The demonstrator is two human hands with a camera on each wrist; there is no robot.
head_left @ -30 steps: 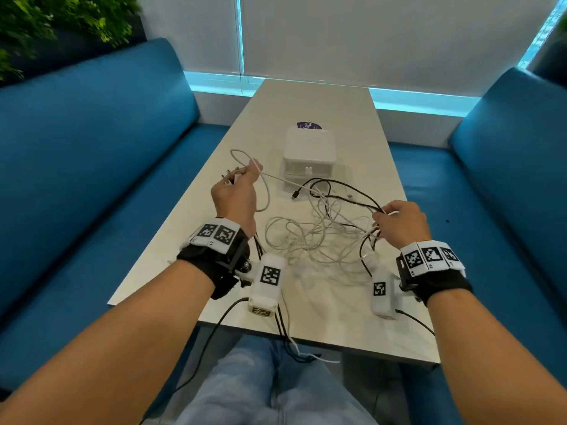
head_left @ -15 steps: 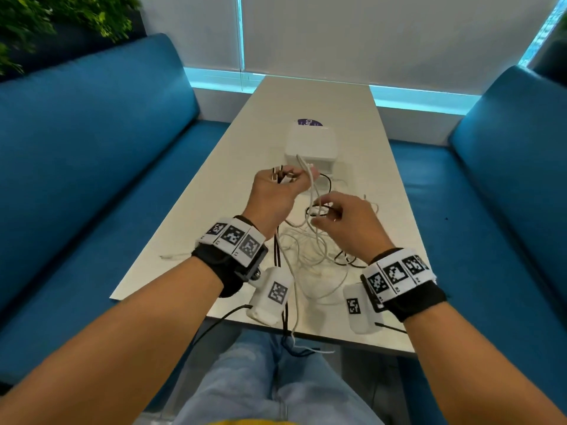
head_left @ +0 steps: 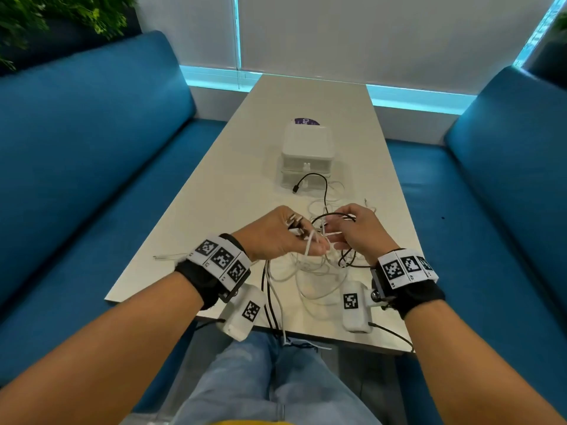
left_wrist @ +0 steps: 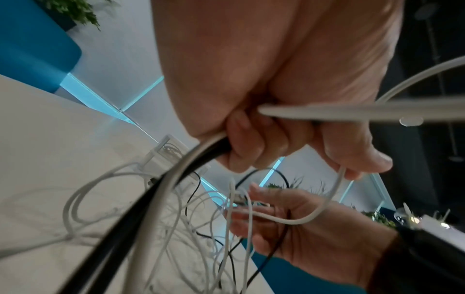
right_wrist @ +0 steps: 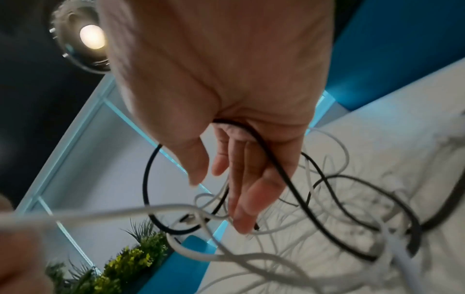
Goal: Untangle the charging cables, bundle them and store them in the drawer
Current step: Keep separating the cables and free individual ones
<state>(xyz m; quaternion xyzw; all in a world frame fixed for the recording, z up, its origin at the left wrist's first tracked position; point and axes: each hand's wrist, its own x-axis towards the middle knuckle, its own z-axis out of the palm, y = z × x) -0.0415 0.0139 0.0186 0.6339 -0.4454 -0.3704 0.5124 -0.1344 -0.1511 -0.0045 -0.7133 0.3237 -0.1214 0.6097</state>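
Two hands in tangled cables (head_left: 310,265), left hand (head_left: 273,233) fingers clenched on cables, right hand (head_left: 357,230) fingers loosely hooking black cable (right_wrist: 281,165)

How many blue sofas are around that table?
2: the left sofa beside the table, the right sofa opposite it. Any behind the camera would be hidden.

wrists: black bands (head_left: 202,279), white tag strips | legs: light-blue jeans (head_left: 242,384)

white cables (head_left: 310,265), black cable (head_left: 322,191), blue sofa (head_left: 92,133)
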